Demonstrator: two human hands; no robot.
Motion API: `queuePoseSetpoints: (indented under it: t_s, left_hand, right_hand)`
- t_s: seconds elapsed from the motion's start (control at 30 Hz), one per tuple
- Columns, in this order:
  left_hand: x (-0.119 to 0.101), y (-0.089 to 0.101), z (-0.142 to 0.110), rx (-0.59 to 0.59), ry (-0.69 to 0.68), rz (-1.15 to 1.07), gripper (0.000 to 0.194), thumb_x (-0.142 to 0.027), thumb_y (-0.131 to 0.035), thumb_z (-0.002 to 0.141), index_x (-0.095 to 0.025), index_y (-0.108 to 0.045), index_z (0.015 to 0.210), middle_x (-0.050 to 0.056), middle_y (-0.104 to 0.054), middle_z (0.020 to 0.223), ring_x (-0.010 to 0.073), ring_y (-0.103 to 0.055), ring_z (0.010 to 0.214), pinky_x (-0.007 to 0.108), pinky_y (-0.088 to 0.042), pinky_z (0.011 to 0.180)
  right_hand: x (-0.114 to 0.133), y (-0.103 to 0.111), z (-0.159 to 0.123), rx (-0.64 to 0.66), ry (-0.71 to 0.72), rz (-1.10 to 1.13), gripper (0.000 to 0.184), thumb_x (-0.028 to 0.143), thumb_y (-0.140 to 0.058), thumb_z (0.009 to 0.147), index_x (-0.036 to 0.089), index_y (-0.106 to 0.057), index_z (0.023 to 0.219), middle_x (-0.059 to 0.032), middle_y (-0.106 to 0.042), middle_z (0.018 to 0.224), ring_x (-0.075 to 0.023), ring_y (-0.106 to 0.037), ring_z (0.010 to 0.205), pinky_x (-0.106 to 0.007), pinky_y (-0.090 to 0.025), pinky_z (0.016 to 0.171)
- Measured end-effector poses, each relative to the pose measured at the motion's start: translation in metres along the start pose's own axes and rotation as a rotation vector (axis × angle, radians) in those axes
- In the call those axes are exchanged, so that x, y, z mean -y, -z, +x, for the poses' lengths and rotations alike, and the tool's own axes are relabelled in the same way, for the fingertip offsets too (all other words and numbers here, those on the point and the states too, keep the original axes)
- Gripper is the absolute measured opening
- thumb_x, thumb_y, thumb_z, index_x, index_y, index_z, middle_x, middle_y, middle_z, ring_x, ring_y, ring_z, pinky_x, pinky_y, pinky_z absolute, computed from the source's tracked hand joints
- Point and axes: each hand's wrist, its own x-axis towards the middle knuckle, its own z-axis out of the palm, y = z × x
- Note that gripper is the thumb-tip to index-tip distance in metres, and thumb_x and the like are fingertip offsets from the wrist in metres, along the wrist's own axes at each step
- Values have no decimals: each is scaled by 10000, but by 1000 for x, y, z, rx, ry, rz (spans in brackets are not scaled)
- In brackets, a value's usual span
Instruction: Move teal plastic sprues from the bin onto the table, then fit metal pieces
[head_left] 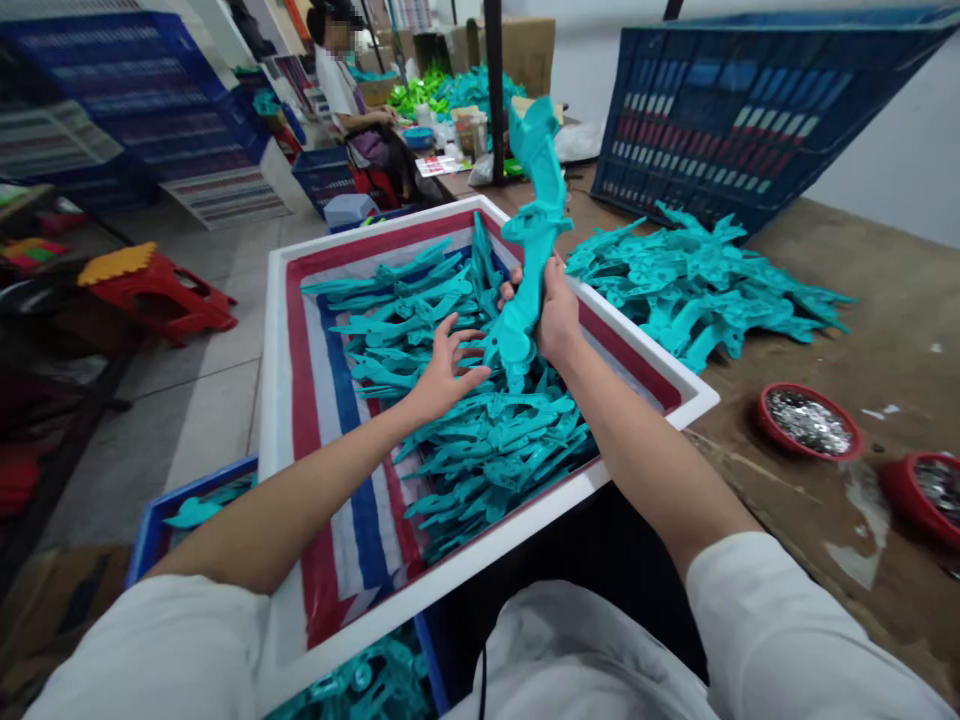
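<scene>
My right hand [556, 308] grips a long turquoise plastic part [536, 230], raised upright above a white-rimmed crate [420, 615]. The part is wavy, with a flared top and a wider lower end. To its left hovers my left hand [450, 375], fingers spread and palm turned towards the part, with nothing in it. Beneath both hands, many similar turquoise parts [495, 450] lie stacked in the crate. A red, white and blue striped sheet [367, 530] lines that crate.
On the table [810, 540] at right lie a heap of turquoise parts [697, 270] and red bowls [806, 420] of small metal pieces. Behind leans a blue basket [720, 120]. A red stool [161, 290] stands left; a co-worker [360, 110] sits at the back.
</scene>
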Motion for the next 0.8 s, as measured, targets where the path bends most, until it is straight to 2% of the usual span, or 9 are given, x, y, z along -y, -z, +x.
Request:
queuePoseSetpoints:
  t_s: [0.07, 0.17, 0.3, 0.43, 0.53, 0.6, 0.67, 0.73, 0.8]
  left_hand:
    - [-8, -11, -5, -59, 14, -73, 1363, -822, -973, 865, -315, -221, 1882, 258, -573, 1754, 447, -720, 1474, 613, -672, 1149]
    - [-18, -22, -10, -31, 61, -99, 1335, -779, -1040, 817, -247, -377, 1847, 243, -592, 1760, 496, -599, 1629, 657, -556, 1338]
    - [-17, -18, -4, -26, 91, -166, 1389, -752, -1104, 711, -228, -450, 1819, 232, -598, 1745, 507, -500, 1701, 680, -440, 1427]
    - [-10, -3, 2, -83, 96, -264, 1373, -808, -1095, 707, -275, -461, 1802, 190, -652, 1656, 460, -565, 1618, 616, -545, 1340]
    - [-10, 10, 6, -98, 179, -418, 1299, -932, -1007, 761, -307, -480, 1770, 161, -684, 1589, 414, -670, 1464, 528, -682, 1134]
    - [-12, 16, 9, -117, 193, -492, 1242, -951, -993, 768, -320, -517, 1726, 150, -690, 1588, 401, -694, 1416, 520, -706, 1080]
    - [-15, 18, 11, -127, 167, -516, 1127, -888, -1002, 815, -343, -541, 1687, 128, -678, 1637, 392, -689, 1420, 568, -708, 1104]
    - [-17, 17, 12, -133, 148, -502, 986, -756, -1003, 883, -375, -536, 1663, 87, -666, 1684, 381, -679, 1425, 639, -706, 1123]
    - [-16, 16, 12, -142, 157, -476, 870, -600, -979, 932, -390, -517, 1639, 47, -678, 1688, 367, -679, 1419, 694, -699, 1133]
  right_hand:
    - [-17, -23, -13, 6, 30, -46, 1036, 1062, -566, 978, 353, -434, 1721, -50, -794, 1176, -278, -791, 1042, -429, -717, 856]
    - [-38, -41, -25, 180, 83, -239, 1119, 939, -655, 1014, 310, -287, 1863, -124, -758, 1465, -313, -761, 1312, -500, -701, 1124]
    - [-52, -38, -28, 417, 172, -497, 1160, 940, -654, 1024, 279, -304, 1911, -187, -570, 1785, -377, -501, 1726, -629, -443, 1455]
    - [-51, -25, -25, 521, 156, -562, 1237, 1054, -552, 1015, 241, -337, 1922, -204, -487, 1879, -401, -451, 1783, -644, -370, 1496]
    - [-46, -20, -22, 584, 216, -671, 1315, 1069, -677, 930, 161, -468, 1858, -254, -452, 1905, -453, -416, 1808, -653, -346, 1506]
    - [-44, -22, -22, 537, 258, -757, 1131, 940, -757, 972, 137, -601, 1753, -269, -563, 1825, -460, -510, 1749, -652, -396, 1482]
    - [-43, -28, -25, 422, 289, -807, 780, 744, -775, 1054, 172, -738, 1583, -232, -712, 1684, -437, -640, 1637, -633, -482, 1427]
    - [-41, -34, -28, 298, 304, -809, 493, 624, -735, 1115, 228, -803, 1400, -168, -815, 1526, -398, -737, 1500, -608, -562, 1358]
    - [-38, -36, -28, 154, 296, -780, 360, 604, -660, 1169, 279, -790, 1253, -105, -862, 1341, -354, -786, 1365, -587, -620, 1294]
